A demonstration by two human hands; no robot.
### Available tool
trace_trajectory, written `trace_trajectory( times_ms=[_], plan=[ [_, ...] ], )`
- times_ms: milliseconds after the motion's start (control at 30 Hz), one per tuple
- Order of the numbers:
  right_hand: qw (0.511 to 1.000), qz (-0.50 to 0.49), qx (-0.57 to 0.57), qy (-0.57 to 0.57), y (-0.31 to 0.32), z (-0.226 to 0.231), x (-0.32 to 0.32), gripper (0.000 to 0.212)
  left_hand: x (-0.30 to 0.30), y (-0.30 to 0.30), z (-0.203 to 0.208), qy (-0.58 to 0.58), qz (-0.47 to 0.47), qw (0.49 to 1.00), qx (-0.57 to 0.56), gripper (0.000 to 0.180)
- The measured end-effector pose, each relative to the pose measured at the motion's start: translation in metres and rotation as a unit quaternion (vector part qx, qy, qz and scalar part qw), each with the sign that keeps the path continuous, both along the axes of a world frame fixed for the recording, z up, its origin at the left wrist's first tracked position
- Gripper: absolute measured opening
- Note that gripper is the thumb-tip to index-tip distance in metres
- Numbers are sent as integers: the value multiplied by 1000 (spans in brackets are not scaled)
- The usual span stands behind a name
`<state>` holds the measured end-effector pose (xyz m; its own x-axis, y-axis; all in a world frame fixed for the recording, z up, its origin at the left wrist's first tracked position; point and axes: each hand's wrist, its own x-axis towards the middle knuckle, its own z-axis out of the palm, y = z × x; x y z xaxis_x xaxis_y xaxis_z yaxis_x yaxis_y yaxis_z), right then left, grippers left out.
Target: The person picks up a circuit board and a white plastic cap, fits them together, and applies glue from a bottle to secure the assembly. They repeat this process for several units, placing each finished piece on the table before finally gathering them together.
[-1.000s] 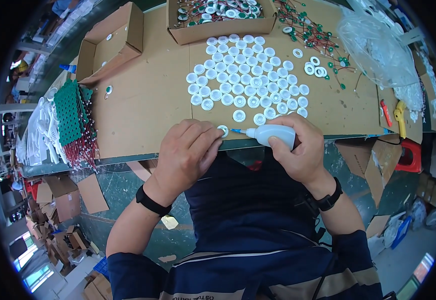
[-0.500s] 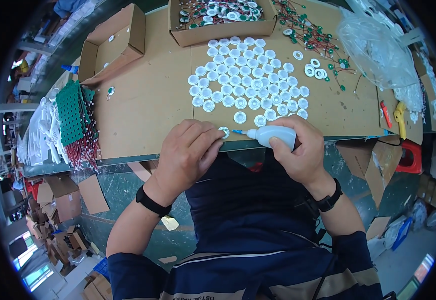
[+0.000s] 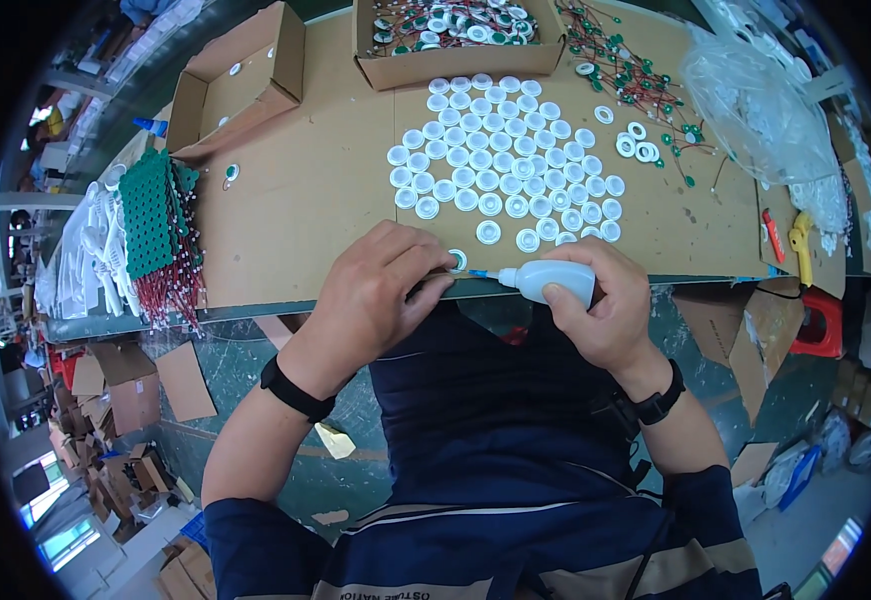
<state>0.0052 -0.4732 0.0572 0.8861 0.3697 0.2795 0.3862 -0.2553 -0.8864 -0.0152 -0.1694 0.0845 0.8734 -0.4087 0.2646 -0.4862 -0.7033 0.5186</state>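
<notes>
My right hand is wrapped round a white squeeze bottle, which lies tilted on its side with its thin blue-tipped nozzle pointing left. At the table's near edge, the fingertips of my left hand are pinched on a small round white disc with a darker ring. The nozzle end is right beside this disc; whether they touch I cannot tell. Ahead of my hands, many white round caps lie spread over the cardboard-covered table.
At the back stands a cardboard box of wired green-and-white discs; a second box is at left. Stacked green boards with red wires lie far left. To the right are loose wired parts, a plastic bag and a yellow tool.
The nozzle tip has come closer to the disc in my left fingers. The whole view has shifted slightly; both hands keep their grips.
</notes>
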Motion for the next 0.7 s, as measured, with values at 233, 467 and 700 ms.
trace_trajectory(
  times_ms=[233,467,700],
  plan=[
    [1000,0,-15,-12,3,2,1,26,1,1,0,9,4,1000,-5,27],
    [1000,-2,-12,-7,3,2,0,26,1,1,3,23,6,1000,-10,27],
    [1000,-4,-13,10,-2,7,-2,26,4,2,7,37,-6,999,-2,26]
  ],
)
